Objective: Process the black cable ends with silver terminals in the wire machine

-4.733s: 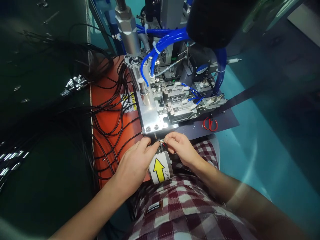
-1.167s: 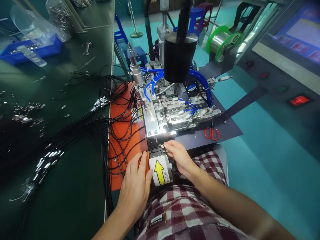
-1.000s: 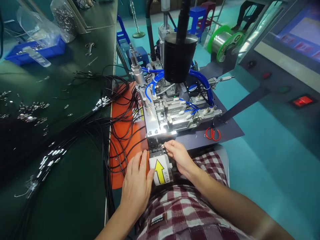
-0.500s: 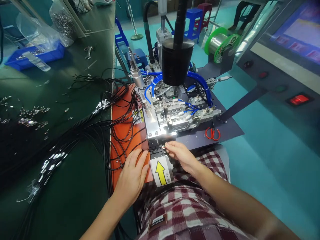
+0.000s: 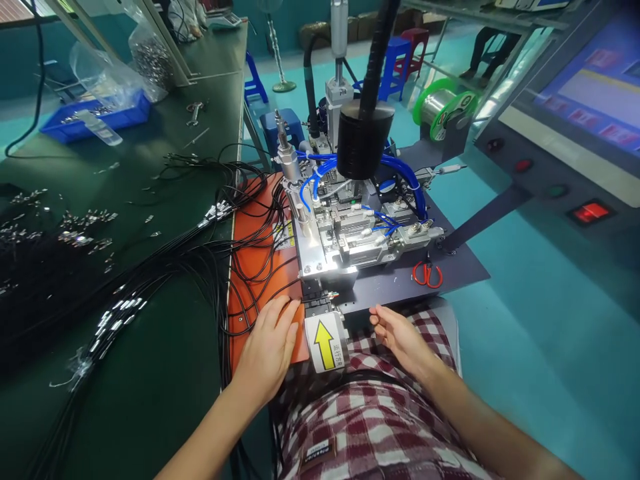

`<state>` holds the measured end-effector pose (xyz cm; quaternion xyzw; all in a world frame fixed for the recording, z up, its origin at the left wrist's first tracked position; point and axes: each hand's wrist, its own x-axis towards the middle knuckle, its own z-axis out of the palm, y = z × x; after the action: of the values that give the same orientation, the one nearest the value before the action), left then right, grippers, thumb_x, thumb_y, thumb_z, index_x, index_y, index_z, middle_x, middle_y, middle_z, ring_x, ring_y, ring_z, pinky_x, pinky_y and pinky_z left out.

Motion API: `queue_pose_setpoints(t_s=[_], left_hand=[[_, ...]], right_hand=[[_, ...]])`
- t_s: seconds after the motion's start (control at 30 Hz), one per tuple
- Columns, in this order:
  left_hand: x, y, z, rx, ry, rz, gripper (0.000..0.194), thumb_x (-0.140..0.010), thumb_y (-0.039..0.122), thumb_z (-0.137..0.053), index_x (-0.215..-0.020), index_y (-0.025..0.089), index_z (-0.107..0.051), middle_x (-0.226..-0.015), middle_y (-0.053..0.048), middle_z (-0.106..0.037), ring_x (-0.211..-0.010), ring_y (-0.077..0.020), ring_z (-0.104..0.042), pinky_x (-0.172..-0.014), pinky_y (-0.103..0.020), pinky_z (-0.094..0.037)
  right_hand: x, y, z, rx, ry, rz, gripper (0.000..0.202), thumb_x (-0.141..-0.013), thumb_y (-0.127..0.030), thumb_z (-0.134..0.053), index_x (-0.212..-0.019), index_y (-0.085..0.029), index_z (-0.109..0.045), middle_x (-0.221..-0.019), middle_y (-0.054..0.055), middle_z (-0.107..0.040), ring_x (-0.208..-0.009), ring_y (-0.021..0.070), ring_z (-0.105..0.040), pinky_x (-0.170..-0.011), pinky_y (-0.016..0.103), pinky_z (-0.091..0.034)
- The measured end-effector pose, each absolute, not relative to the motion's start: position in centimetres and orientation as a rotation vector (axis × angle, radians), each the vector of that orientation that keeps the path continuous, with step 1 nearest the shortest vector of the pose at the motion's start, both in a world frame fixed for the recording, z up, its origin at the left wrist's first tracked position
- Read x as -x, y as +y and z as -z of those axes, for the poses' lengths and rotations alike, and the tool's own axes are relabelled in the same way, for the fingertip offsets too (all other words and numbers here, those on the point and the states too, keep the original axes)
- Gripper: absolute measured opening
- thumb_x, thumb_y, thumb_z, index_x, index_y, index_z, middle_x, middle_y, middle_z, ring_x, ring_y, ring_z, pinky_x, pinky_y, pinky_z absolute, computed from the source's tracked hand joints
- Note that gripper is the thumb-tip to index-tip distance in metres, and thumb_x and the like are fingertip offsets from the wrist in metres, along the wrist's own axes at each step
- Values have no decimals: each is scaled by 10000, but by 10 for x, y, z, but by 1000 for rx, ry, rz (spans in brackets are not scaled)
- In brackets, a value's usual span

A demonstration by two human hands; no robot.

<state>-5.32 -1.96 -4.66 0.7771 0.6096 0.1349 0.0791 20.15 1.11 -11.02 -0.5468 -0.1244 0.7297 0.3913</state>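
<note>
My left hand (image 5: pixel 270 343) rests on the orange plate (image 5: pixel 257 230), its fingertips at a black cable by the feed block (image 5: pixel 319 305) of the machine (image 5: pixel 345 220). That cable lies across the block, and its metal end (image 5: pixel 332 295) sticks out on the right side. Whether the left fingers pinch the cable is hard to see. My right hand (image 5: pixel 397 333) hovers right of the block, over the lap, fingers curled and thumb near the index finger, with nothing visible in them. Below the block is a white label with a yellow arrow (image 5: pixel 325 345).
Black cables (image 5: pixel 165 257) run over the green table (image 5: pixel 165 360) onto the orange plate. Red-handled scissors (image 5: pixel 427 275) lie on the dark base plate. A black round lamp or nozzle (image 5: pixel 364 140) hangs above the machine. At the right stands a control panel (image 5: pixel 565 173). Beyond are a wire spool (image 5: pixel 445 110) and a person's legs.
My right hand has let go of the cable's metal end and moved right and down, away from the block. My left hand stays at the cable. The view has shifted slightly.
</note>
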Motion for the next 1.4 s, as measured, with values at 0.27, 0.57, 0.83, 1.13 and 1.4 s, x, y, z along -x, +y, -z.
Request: queue_pose_setpoints(t_s=[0.27,0.57,0.83,1.13,1.4], left_hand=[[55,4,46,-2295,1805,-479,396,-958,272,-329,-1314,139,-443,-1358,-155,-464,-1288,-279,-404,-1078,-511,-366],[68,32,18,-2293,1608,-577,304,-930,175,-292,-1129,160,-521,-1199,-108,-562,-1168,-201,-510,-1032,-398,-409],[95,-11,-25,-2554,1208,114,272,-846,77,-414,-1006,222,-579,-1078,-67,-591,-1049,-219,-532,-1016,-426,-371],[92,0,-34,-2406,1351,-230,211,-944,172,-324,-988,203,-528,-935,-44,-582,-804,-151,-556,-722,-251,-446],[67,-18,-22,-2439,1551,-196,132,-892,255,-412,-830,197,-513,-697,-12,-550,-599,-166,-529,-584,-284,-413]], right_hand=[[-205,5,100,1366,-384,-1831,270,-670,-405,-750,-773,-179,-645,-673,-19,-558,-482,78,-423,-467,226,-341],[-220,-5,84,1359,-462,-1807,319,-630,-423,-777,-776,-177,-636,-697,-19,-526,-503,72,-390,-467,222,-336],[-231,-9,42,1366,-801,-1704,282,-738,-481,-685,-772,-210,-615,-706,1,-533,-528,110,-388,-505,262,-360],[-185,-4,24,1096,-1230,-1846,402,-840,-581,-524,-919,-201,-628,-792,24,-604,-576,114,-489,-561,264,-410],[-169,-2,21,1137,-1270,-1776,102,-850,-294,-575,-901,-205,-580,-726,-13,-622,-536,92,-505,-526,234,-410]])
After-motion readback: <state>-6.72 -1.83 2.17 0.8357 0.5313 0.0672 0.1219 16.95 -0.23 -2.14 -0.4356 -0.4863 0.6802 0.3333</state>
